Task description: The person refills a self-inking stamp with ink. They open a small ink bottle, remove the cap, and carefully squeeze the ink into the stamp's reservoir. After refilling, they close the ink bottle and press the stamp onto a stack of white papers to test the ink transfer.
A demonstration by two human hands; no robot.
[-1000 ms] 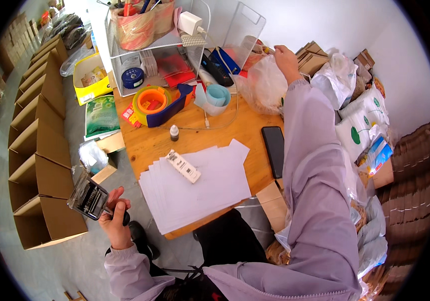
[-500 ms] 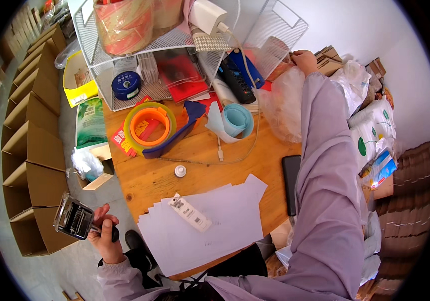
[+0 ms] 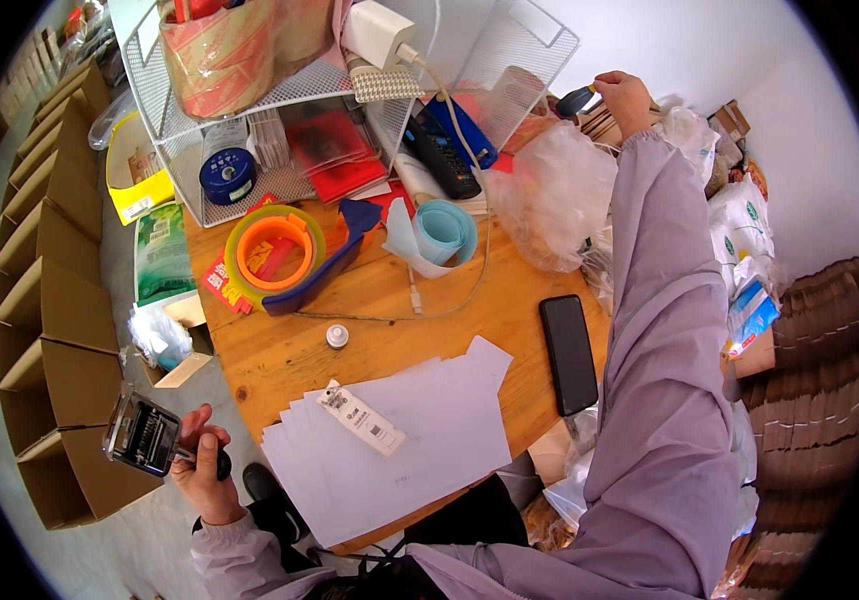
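Observation:
My left hand (image 3: 207, 475) is wrapped around the black handle of a self-inking stamp (image 3: 144, 437). The stamp's open metal frame points left, off the table's left edge, with its bands of characters showing. At the far right, my right hand (image 3: 624, 100) pinches a dark, rounded-handled tool (image 3: 576, 101) between thumb and fingers; its other end cannot be made out. White paper sheets (image 3: 399, 440) lie fanned on the near table, and a narrow white printed packet (image 3: 361, 416) rests on them. Beyond the sheets stands a small white bottle cap (image 3: 337, 336).
A black phone (image 3: 568, 355) lies by my right sleeve. Tape rolls (image 3: 274, 247), a blue roll (image 3: 444, 232), a cable and a clear plastic bag (image 3: 554, 195) sit before the wire rack (image 3: 279, 100). Open cardboard boxes (image 3: 74, 300) line the left floor; wrapped packs (image 3: 744, 235) stand right.
My right hand has risen from beside the rack and clear bag, farther away, and now shows a dark-handled tool. My left hand still holds the stamp. The view has shifted slightly, uncovering the phone.

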